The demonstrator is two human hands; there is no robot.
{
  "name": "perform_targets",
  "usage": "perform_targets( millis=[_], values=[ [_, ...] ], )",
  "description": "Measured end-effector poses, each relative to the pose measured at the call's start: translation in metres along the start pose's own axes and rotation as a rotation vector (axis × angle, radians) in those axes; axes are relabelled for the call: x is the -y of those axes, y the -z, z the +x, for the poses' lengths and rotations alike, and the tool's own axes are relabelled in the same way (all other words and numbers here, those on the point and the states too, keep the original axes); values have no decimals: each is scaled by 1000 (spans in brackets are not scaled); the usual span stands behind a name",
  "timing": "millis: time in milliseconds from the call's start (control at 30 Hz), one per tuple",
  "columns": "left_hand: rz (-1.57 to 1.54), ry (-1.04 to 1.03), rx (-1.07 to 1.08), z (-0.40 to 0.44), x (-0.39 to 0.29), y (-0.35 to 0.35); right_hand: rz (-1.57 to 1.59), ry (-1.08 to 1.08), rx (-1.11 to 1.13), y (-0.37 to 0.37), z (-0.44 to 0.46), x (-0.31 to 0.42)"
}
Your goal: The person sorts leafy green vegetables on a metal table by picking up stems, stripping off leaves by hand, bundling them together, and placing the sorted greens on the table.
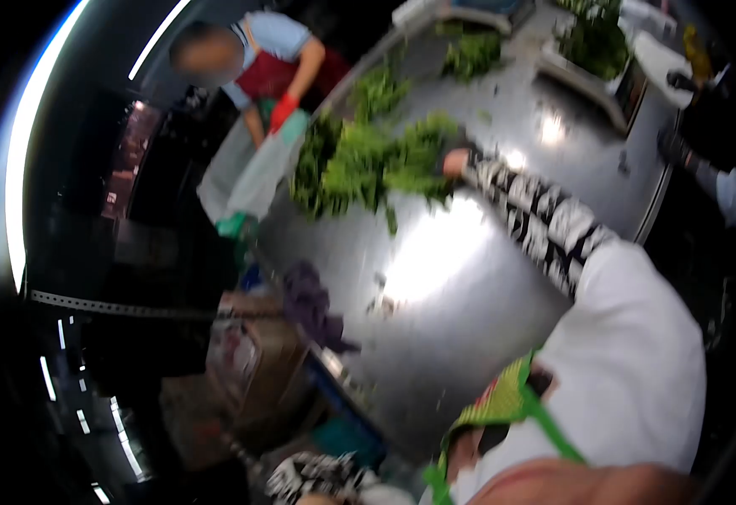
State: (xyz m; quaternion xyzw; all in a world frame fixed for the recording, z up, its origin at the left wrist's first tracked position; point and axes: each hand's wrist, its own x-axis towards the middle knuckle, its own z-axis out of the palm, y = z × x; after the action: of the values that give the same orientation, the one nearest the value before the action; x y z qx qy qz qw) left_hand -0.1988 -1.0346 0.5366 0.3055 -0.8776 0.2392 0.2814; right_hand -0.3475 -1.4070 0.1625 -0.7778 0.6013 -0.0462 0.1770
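Note:
My right arm, in a black-and-white patterned sleeve, reaches across the metal table (443, 337). At its end my right hand (454, 158), seemingly in a dark glove, is at the edge of a pile of leafy greens (359, 164). Blur and the leaves hide its fingers, so its grip cannot be made out. Of my left arm only a patterned sleeve (321, 475) shows at the bottom edge; the hand itself is out of sight. A purple cloth or glove (310, 307) lies at the table's near-left edge.
Across the table a co-worker in a red glove (284, 112) holds a pale plastic bag (254, 181). More greens (595, 46) sit on a tray (582, 88) at the upper right, near another person's dark-gloved hand (673, 147). A cardboard box (271, 349) stands beside the table.

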Motion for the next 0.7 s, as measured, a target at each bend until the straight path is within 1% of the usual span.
perform_targets(
  millis=[67,133,167,200,233,267,300,333,400,433,467,500,533,567,600,667,700],
  values=[
    [-24,39,-112,-20,-3,-10,51,-67,-52,0,9,0],
    [-53,54,-242,-34,1,-25,43,-90,-99,-24,32,-9],
    [-104,107,-307,-44,-5,-40,22,-82,-119,-39,41,-13],
    [-173,190,-370,-58,-18,-56,-69,-29,-102,-36,36,-11],
    [-248,307,-399,-66,-29,-73,-141,103,-186,-93,71,-41],
    [-324,525,-417,-80,-51,-93,-91,126,-282,-87,55,-41],
    [-396,795,-399,-86,-70,-112,-40,150,-380,-68,26,-31],
    [-468,1065,-384,-92,-89,-130,30,136,-272,-41,-6,-19],
    [-625,1190,-274,-115,-117,-151,162,84,-62,16,-71,7],
    [-708,1259,-213,-124,-127,-157,66,177,-280,-22,-79,3],
    [-702,1251,-156,-128,-132,-161,-36,171,-118,-11,-113,19],
    [-698,1246,-96,-128,-136,-165,-514,436,-22,1,-158,32],
    [-694,1240,-39,-130,-140,-170,-142,232,128,-1,-189,48],
    [-703,1262,11,-138,-142,-177,220,1,193,-3,-220,64],
    [-636,1261,36,-147,-142,-184,409,-71,423,-5,-241,67],
    [-495,1249,88,-165,-140,-199,444,162,516,14,-277,66],
    [-493,1321,57,-171,-140,-203,470,276,562,28,-297,68]
  ],
)
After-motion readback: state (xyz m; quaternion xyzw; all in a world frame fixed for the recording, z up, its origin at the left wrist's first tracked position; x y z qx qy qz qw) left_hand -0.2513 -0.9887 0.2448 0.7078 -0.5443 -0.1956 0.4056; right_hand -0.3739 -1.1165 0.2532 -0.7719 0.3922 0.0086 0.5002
